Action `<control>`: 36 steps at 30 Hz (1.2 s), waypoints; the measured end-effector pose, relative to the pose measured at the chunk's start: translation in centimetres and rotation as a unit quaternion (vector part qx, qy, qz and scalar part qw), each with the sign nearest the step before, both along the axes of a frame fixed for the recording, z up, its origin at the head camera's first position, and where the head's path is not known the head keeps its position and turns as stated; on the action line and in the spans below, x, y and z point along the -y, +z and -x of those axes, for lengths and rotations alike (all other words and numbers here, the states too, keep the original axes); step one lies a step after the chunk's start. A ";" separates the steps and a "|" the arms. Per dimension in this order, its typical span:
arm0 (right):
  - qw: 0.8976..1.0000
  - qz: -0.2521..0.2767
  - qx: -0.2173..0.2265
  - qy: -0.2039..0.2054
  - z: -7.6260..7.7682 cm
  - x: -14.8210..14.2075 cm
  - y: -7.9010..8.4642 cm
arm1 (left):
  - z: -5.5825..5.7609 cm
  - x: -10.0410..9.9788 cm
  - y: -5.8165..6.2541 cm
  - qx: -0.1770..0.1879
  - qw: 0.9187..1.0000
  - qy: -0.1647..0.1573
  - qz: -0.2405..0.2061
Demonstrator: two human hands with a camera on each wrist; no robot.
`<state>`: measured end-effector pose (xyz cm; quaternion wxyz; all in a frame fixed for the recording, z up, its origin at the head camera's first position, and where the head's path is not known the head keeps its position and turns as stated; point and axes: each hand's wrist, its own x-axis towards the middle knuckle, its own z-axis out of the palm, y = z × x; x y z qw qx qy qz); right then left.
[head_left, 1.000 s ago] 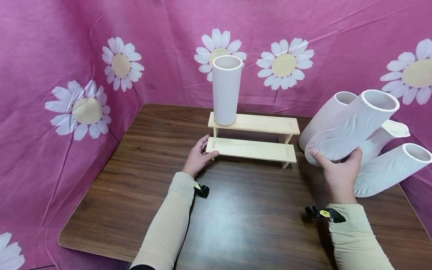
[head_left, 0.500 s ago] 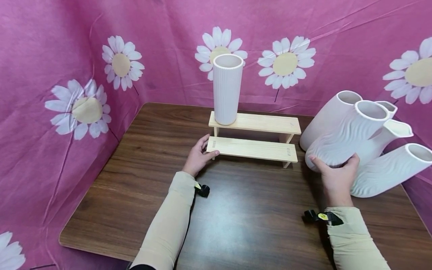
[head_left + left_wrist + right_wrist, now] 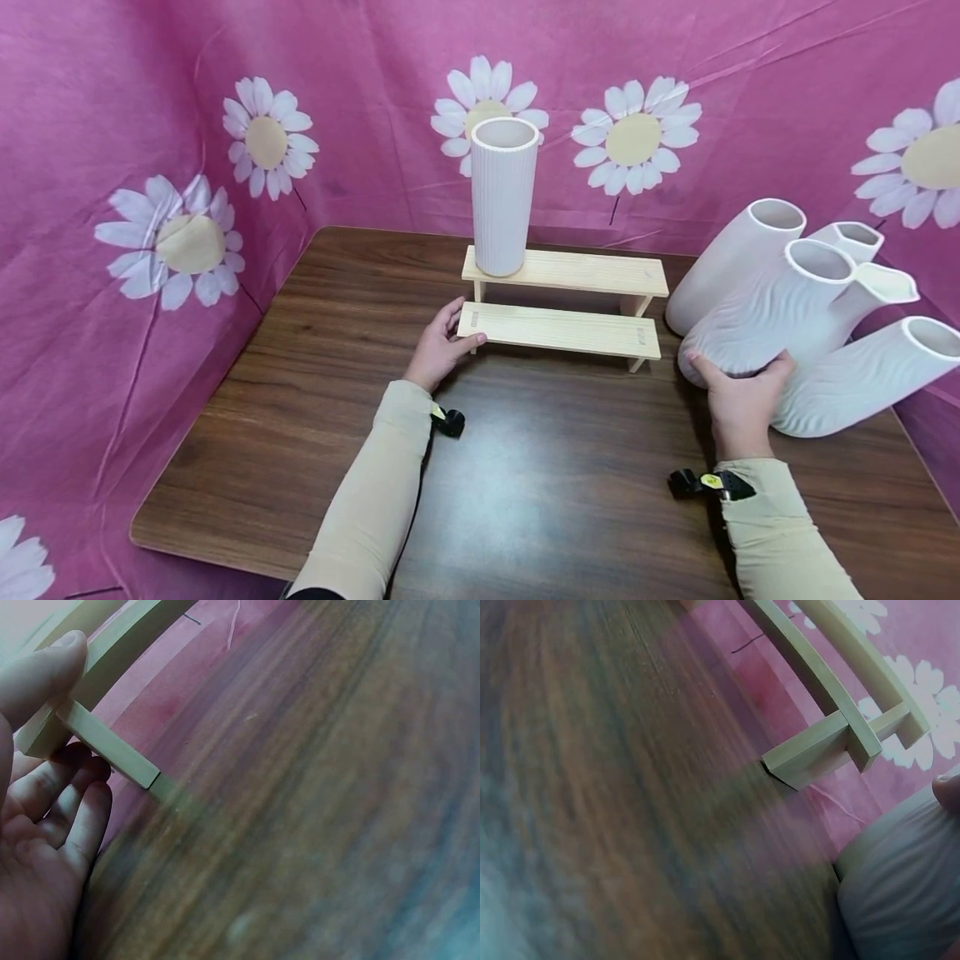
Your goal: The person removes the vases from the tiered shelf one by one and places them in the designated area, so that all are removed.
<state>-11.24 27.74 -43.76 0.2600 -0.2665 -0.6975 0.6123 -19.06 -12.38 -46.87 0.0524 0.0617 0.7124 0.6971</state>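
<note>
My left hand (image 3: pixel 437 348) pinches the left end of the lower board (image 3: pixel 562 329) of a two-step wooden stand, thumb on top and fingers beneath. In the left wrist view, a stand leg (image 3: pixel 112 746) shows beside those fingers. A tall ribbed white vase (image 3: pixel 502 208) stands on the left part of the upper board (image 3: pixel 596 273). My right hand (image 3: pixel 746 408) grips the lower part of a wavy white vase (image 3: pixel 750 312), which leans right in the head view. Its base is low over the table; I cannot tell whether it touches. The right wrist view catches only a fingertip on this vase (image 3: pixel 907 881).
Close behind the held vase are a smooth white vase (image 3: pixel 731 267) and a vase with an angular rim (image 3: pixel 857 235). To its right are a spouted white vase (image 3: pixel 885 283) and another wavy vase (image 3: pixel 855 387). A pink flowered cloth (image 3: pixel 375 125) hangs behind the brown table (image 3: pixel 300 467).
The held wavy vase has come down and its rim has swung left, uncovering the angular-rimmed vase behind. My right hand has shifted slightly left and down. The left hand stays on the stand.
</note>
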 end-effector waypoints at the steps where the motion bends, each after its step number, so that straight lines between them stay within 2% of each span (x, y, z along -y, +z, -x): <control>1: 1.000 -0.001 0.003 0.000 0.0 0.0 -0.1 | 0.0 0.0 0.0 0.001 1.000 0.000 0.000; 7: 1.000 -0.024 0.016 0.009 -0.2 -0.3 -0.4 | 0.0 0.0 0.2 0.010 1.000 -0.008 -0.001; 13: 0.998 -0.050 0.018 0.025 -0.4 -0.3 -0.7 | -1.2 0.0 2.8 0.012 1.000 -0.012 0.009; 15: 0.998 -0.054 0.019 0.032 -0.6 -0.3 -0.9 | -1.5 0.0 3.2 0.013 1.000 -0.010 0.011; 18: 0.998 -0.043 0.020 0.042 -1.0 0.0 -1.1 | -0.9 0.0 2.2 0.015 1.000 -0.007 0.009; 22: 0.997 0.042 -0.015 0.060 -1.9 0.8 -1.4 | 0.0 0.1 0.3 0.012 1.000 -0.007 0.006; 25: 0.992 0.093 -0.039 0.072 -2.7 1.4 -1.4 | 0.2 0.1 0.0 0.006 1.000 -0.005 0.002; 33: 0.989 0.114 0.035 0.090 -5.3 2.7 -1.1 | 0.0 0.0 -0.1 -0.005 1.000 0.001 0.005; 36: 0.986 0.129 0.035 0.101 -6.5 3.9 -1.0 | 0.0 0.1 -0.2 -0.006 1.000 0.001 0.005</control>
